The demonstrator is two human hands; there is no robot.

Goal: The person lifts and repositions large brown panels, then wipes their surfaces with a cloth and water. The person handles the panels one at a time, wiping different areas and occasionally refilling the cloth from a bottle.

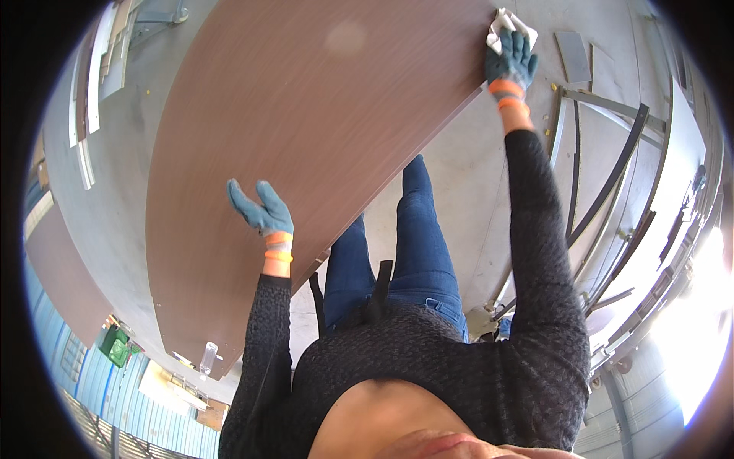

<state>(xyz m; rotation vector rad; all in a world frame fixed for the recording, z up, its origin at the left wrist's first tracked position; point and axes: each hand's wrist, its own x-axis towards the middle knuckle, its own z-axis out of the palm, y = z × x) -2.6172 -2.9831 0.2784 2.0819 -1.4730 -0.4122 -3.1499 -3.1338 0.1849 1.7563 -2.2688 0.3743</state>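
Note:
A large brown wood-grain panel (329,130) stretches before me, its straight near edge running diagonally in front of my legs. My right hand (512,64), in a blue-grey glove with an orange cuff, reaches to the panel's far right end. It presses on a crumpled white cloth (502,21), which shows beyond and beside the fingers. My left hand (261,209), gloved alike, is raised over the left part of the panel with thumb and fingers apart. Nothing is in it, and whether it touches the surface I cannot tell.
A metal frame (604,101) with long dark strips stands at the right, near flat grey pieces (572,56) on the floor. A clear bottle (208,357) stands by the panel's lower left end. Farther left are a green container (116,346) and white boards (94,84).

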